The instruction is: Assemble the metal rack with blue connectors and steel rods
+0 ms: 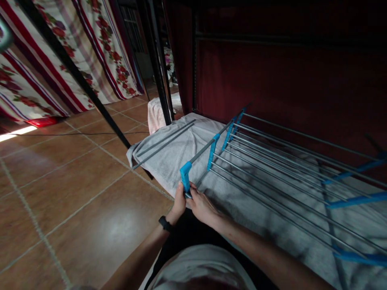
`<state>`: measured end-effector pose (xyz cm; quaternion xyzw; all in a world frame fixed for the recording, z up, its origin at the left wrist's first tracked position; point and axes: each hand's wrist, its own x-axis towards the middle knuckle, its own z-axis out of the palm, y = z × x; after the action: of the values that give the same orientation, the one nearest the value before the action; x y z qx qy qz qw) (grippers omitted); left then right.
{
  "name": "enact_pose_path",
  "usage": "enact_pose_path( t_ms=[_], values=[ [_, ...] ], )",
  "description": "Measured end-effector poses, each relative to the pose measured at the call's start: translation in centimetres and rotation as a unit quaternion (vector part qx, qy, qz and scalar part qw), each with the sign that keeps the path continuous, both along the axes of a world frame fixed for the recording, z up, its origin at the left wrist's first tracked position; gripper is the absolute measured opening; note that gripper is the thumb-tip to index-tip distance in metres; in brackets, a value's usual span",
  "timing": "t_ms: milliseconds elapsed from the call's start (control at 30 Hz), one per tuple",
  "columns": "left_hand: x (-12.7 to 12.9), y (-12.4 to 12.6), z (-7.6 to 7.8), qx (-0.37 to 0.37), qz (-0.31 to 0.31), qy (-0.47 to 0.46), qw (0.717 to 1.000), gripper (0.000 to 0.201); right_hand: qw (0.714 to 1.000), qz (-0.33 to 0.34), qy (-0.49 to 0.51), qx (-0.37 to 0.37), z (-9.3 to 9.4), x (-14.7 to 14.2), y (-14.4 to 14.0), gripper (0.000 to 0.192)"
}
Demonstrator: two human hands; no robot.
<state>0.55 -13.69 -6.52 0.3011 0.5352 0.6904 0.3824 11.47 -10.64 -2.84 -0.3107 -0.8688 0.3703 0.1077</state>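
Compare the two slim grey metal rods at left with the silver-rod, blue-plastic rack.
The slim grey metal rods number two; the silver-rod, blue-plastic rack has many, in rows. The rods show no blue; the rack has blue brackets. The rods lie untouched; the left hand and right hand grip the rack's end bracket. Shared: slender, straight metal bars.

The brackets (185,172) are blue; the rods (202,151) silvery; the cloth (173,161) grey; the curtain (90,30) striped and red-flowered.
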Motion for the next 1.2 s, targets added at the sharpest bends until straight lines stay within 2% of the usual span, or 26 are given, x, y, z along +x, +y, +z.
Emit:
enact_pose_path(
  t_ms=[133, 233, 467, 633, 867, 1200],
  values=[
    [0.3, 0.5, 1.7, -0.044, 0.026, -0.032, 0.998, 0.058, 0.999, -0.015, -0.03, 0.011, 0.3, -0.1, -0.1, 0.045],
    [0.3, 1.0, 2.2, -0.05, 0.023, -0.033, 0.998, 0.057, 0.998, -0.005, -0.059, 0.006, 0.3, -0.2, -0.1, 0.047],
    [0.1, 1.7, 1.5, -0.056, 0.058, -0.02, 0.997, 0.055, 0.994, 0.025, -0.108, 0.024, 0.9, -0.1, 0.1, 0.049],
    [0.1, 2.2, 1.0, -0.059, 0.087, -0.049, 0.993, 0.051, 0.997, 0.039, -0.062, 0.018, 1.0, 0.2, 0.9, 0.04],
    [-0.1, 2.3, 0.4, -0.062, 0.067, -0.05, 0.995, 0.057, 0.996, 0.041, -0.078, 0.008, 1.0, 0.3, 1.1, 0.04],
    [-0.1, 2.1, 1.0, -0.08, 0.031, -0.022, 0.996, 0.056, 0.992, 0.016, -0.127, -0.012, 0.6, -0.1, 1.4, 0.039]
  ],
)
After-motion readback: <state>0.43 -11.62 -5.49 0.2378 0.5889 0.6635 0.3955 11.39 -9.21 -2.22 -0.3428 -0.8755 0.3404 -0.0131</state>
